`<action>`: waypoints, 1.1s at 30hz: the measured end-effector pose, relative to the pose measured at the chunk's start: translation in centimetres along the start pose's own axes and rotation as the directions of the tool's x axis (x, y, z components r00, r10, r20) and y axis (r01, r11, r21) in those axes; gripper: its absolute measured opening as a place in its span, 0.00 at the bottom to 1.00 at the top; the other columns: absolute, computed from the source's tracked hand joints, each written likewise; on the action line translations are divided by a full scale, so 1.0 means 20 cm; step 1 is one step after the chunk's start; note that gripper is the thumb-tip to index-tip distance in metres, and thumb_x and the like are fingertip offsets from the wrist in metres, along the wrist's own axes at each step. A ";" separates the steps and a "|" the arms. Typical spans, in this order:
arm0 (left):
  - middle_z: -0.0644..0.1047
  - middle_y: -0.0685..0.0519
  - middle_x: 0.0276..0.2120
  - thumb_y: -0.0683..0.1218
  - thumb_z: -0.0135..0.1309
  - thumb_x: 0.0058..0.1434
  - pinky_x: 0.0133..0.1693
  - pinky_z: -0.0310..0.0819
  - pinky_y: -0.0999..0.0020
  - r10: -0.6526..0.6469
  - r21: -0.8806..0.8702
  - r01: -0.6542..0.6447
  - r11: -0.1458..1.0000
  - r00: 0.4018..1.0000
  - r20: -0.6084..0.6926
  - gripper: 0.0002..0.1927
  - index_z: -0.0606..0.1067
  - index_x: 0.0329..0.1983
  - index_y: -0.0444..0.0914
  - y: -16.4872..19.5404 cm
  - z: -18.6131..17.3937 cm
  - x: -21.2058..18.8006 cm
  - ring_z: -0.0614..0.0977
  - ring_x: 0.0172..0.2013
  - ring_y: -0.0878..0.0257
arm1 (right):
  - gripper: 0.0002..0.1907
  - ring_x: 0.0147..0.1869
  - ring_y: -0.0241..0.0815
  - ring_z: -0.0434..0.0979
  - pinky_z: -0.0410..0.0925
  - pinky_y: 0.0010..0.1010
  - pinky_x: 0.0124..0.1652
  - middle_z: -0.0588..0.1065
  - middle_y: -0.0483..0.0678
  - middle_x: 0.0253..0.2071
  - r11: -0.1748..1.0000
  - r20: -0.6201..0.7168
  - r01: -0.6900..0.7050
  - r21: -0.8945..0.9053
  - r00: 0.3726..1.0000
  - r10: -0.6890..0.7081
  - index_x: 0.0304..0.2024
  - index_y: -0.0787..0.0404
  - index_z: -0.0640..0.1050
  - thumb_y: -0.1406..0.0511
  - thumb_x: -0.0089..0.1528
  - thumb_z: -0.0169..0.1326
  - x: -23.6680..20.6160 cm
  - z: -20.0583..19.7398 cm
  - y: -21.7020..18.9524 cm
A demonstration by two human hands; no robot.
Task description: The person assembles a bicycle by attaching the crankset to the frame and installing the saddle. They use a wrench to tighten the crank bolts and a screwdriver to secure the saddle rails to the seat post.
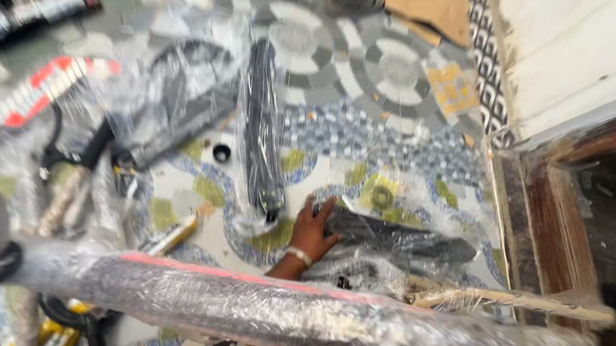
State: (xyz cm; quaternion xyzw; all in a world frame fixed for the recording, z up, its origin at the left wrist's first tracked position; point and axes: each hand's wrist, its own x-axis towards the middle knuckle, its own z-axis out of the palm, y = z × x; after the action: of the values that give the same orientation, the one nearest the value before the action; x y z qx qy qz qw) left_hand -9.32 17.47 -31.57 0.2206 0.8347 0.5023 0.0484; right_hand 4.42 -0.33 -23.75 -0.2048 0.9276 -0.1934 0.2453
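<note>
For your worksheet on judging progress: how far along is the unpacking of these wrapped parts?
Done: little shows; the long black part and the big tube across the foreground are still in clear plastic. In hand: one hand, side unclear, rests on a wrapped black part on the floor. Left: nearly every piece remains wrapped.

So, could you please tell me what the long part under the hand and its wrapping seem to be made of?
The long part looks like black plastic or painted metal; blur leaves it open. Its wrapping seems to be clear plastic film, glossy and crinkled. One hand rests on it.

One hand outstretched, palm down, fingers spread.
</note>
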 end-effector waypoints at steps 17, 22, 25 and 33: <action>0.75 0.38 0.46 0.43 0.46 0.64 0.44 0.74 0.47 -0.141 0.081 0.138 0.987 0.989 0.037 0.14 0.71 0.53 0.40 -0.01 -0.41 -0.31 0.79 0.44 0.40 | 0.22 0.52 0.62 0.76 0.69 0.53 0.48 0.74 0.59 0.44 0.987 0.078 -0.157 0.045 0.985 0.153 0.63 0.55 0.72 0.60 0.67 0.49 -0.31 0.07 0.19; 0.73 0.37 0.49 0.41 0.44 0.62 0.44 0.74 0.47 -0.157 0.206 0.164 0.965 0.986 -0.054 0.15 0.70 0.52 0.39 0.04 -0.80 -0.80 0.78 0.45 0.39 | 0.22 0.52 0.62 0.76 0.69 0.53 0.48 0.74 0.59 0.44 0.983 0.113 -0.167 0.073 0.981 0.158 0.65 0.53 0.72 0.60 0.68 0.48 -0.47 0.23 0.16; 0.72 0.37 0.50 0.40 0.43 0.61 0.45 0.73 0.47 -0.085 0.266 0.104 0.958 0.993 -0.082 0.15 0.70 0.52 0.38 0.11 -0.98 -1.07 0.77 0.45 0.38 | 0.23 0.52 0.62 0.76 0.69 0.53 0.48 0.74 0.60 0.44 0.990 0.085 -0.120 0.076 0.990 0.114 0.66 0.53 0.71 0.60 0.68 0.47 -0.69 0.39 0.19; 0.72 0.37 0.46 0.42 0.44 0.63 0.46 0.72 0.50 0.163 0.420 -0.285 0.862 0.939 0.302 0.11 0.70 0.49 0.38 0.34 -1.42 -1.51 0.77 0.45 0.40 | 0.30 0.54 0.64 0.74 0.67 0.53 0.51 0.73 0.60 0.46 0.993 -0.076 -0.044 0.107 0.996 0.052 0.64 0.55 0.69 0.50 0.65 0.57 -1.05 0.26 -0.30</action>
State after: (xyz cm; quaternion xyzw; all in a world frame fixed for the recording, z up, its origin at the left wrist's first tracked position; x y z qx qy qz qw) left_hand 11.34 -15.61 -16.09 0.3851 0.8842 0.2609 0.0433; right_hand 25.55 3.15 -17.23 -0.1613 0.9299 -0.2437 0.2235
